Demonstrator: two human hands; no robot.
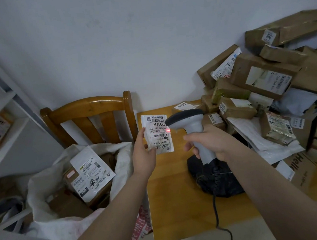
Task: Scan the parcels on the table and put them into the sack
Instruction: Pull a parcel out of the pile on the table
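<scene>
While your right grip (208, 142) is wrapped round the scanner (186, 119), your left grip (143, 152) pinches the parcel (158, 133) mid-frame, long side vertical, red dot on it. The sack (37, 197) gapes lower left, nearest that left grip, so I'd swing down-left.

Glossy varnished wood chair (94, 104), matt wooden table (181, 204), brown cardboard parcels (261, 75), woven plastic sack (67, 223)

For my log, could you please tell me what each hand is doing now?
Left hand: holding the small white parcel.
Right hand: gripping the scanner.
</scene>
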